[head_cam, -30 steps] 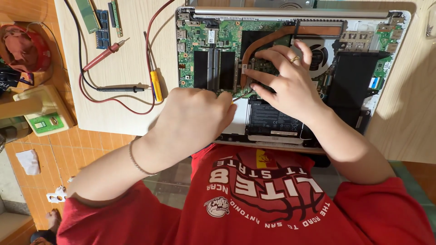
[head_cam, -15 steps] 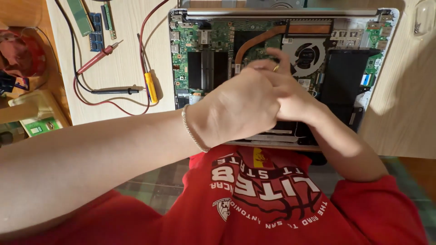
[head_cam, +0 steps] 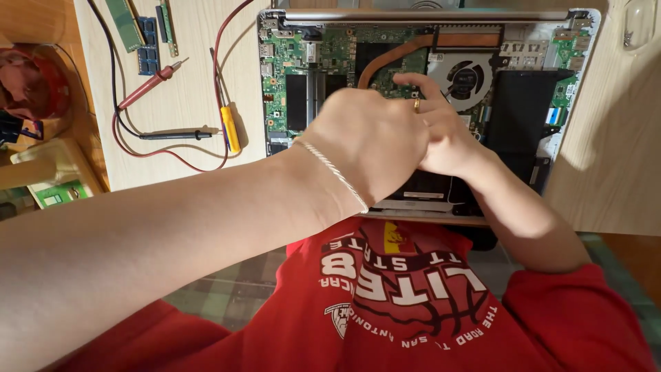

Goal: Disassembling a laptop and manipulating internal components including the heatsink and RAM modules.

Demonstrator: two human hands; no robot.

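Observation:
An opened laptop (head_cam: 413, 14) lies bottom up on the desk, showing its green motherboard (head_cam: 279, 69), copper heat pipe (head_cam: 385, 58), round fan (head_cam: 470, 74) and black battery (head_cam: 516, 110). My left hand (head_cam: 372, 141), with a thin bracelet on the wrist, is curled over the middle of the board, back toward the camera. My right hand (head_cam: 451, 134), wearing a ring, meets it from the right. Its forefinger reaches the board just left of the fan. The fingertips of both hands are hidden, as is anything they might hold.
Left of the laptop lie a red probe (head_cam: 148, 86) and a black probe (head_cam: 172, 136) with red leads, a yellow-handled screwdriver (head_cam: 231, 129) and loose memory sticks (head_cam: 148, 45). A green circuit board (head_cam: 55, 193) sits at the far left, and a white mouse (head_cam: 639, 24) at top right.
My left hand has moved up and right from the laptop's front edge to meet the right hand over the board. My right hand, earlier spread on the board, has drawn together.

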